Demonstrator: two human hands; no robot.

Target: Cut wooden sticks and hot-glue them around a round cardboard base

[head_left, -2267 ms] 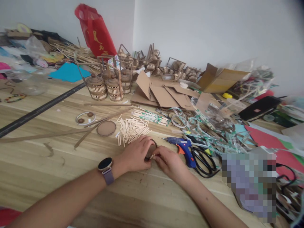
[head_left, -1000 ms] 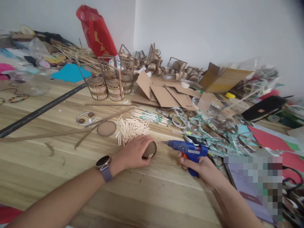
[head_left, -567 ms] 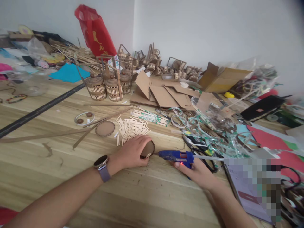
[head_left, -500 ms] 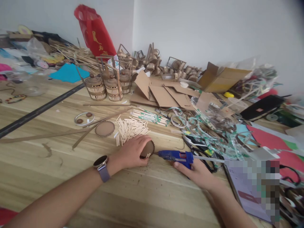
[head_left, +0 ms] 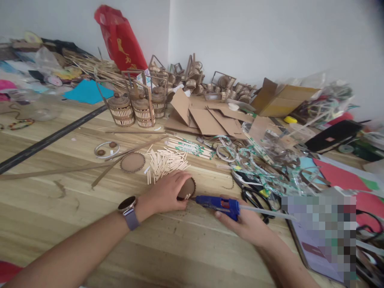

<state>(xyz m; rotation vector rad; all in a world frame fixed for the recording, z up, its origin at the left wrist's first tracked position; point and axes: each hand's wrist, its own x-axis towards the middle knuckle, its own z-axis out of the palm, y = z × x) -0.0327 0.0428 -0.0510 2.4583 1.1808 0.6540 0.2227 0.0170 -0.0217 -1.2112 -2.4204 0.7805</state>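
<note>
My left hand (head_left: 168, 192), with a watch on its wrist, grips a round brown cardboard disc (head_left: 189, 189) with a scalloped rim. A few short pale sticks (head_left: 187, 197) stand at the disc's near edge, by my fingertips. A blue hot glue gun (head_left: 219, 205) is in my right hand (head_left: 244, 220); its nozzle points left at the disc's edge, close to the sticks. From the gun's back a long clear glue stick (head_left: 267, 212) reaches out. Behind my left hand lies a pile of short wooden sticks (head_left: 166, 161). A second scalloped disc (head_left: 132, 162) rests left of that pile.
Small lidded stick baskets (head_left: 121, 114) stand at the back, near a red bag (head_left: 120, 40). Cardboard pieces (head_left: 208, 122) and an open carton (head_left: 285, 100) lie behind. Scissors (head_left: 255, 200), plastic wrappers (head_left: 249, 160) and a tablet-like purple item (head_left: 312, 252) crowd the right.
The glue gun in my right hand has moved left and slightly down, bringing its nozzle to the disc's near edge. My left hand and the disc stay in place.
</note>
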